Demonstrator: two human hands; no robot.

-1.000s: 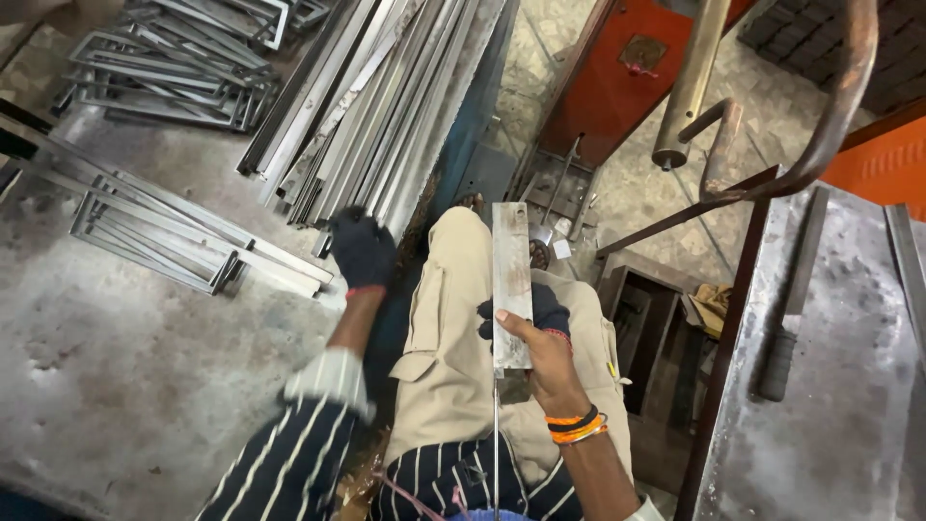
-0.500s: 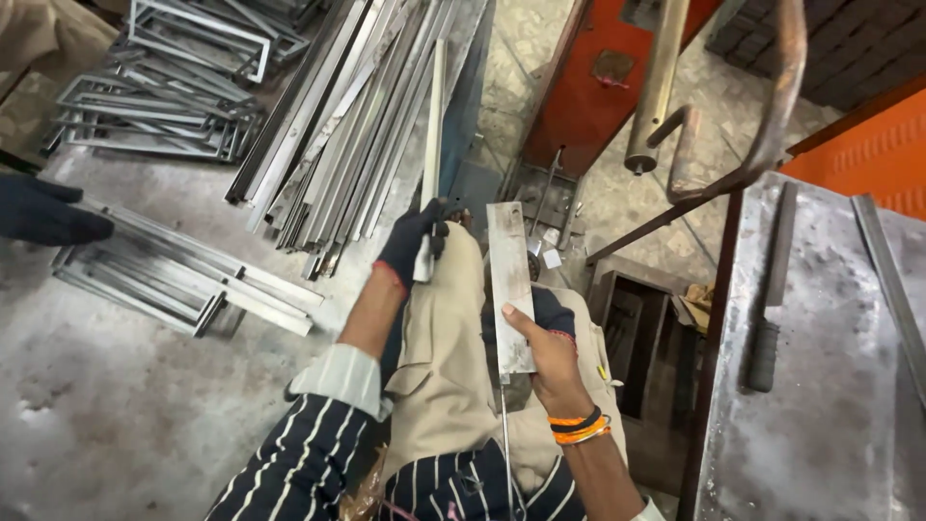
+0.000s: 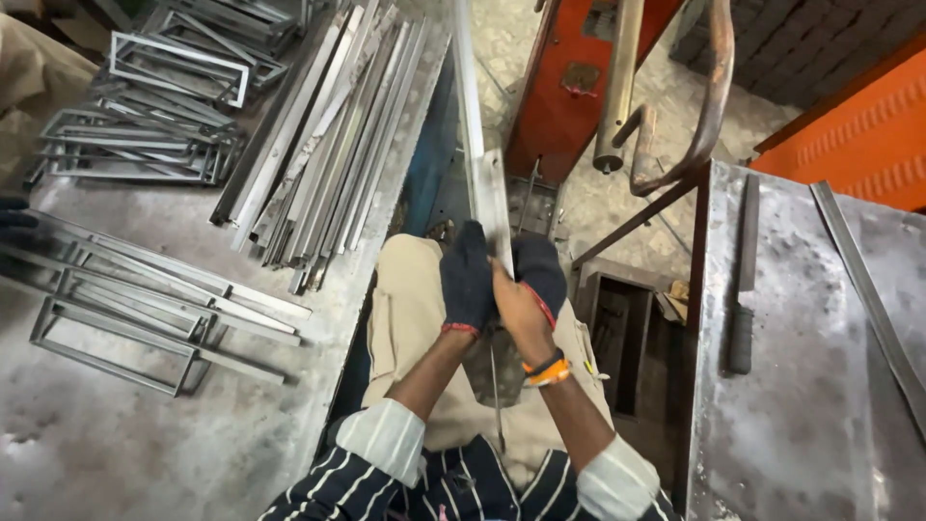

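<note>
Left surface: a grey metal surface is filling the left of the view, pitted and dusty, its right edge running beside the person's lap.
Right surface: a second steel surface is standing at the right, carrying a long dark file-like tool and a flat strip lying along its far right side.
Room: a concrete floor is showing between the two surfaces; an orange machine body is rising at the far centre, a rusty pipe and a bent rusty bar hanging before it, and an orange panel is closing the far right.
Stock on the left surface: a bundle of long metal strips is lying diagonally at the far side; welded rectangular frames are stacking up at the far left, more frames lying nearer.
Container: a dark open box is sitting low on the floor right of the knees; its contents cannot be told.
Held piece: a long flat metal bar is standing over the lap, pointing away from the person.
Left hand: gloved in dark fabric, clenching the bar's near end.
Right hand: partly gloved, gripping the same bar just beside the left hand.
Other person: a dark-gloved hand is resting at the far left edge.
</note>
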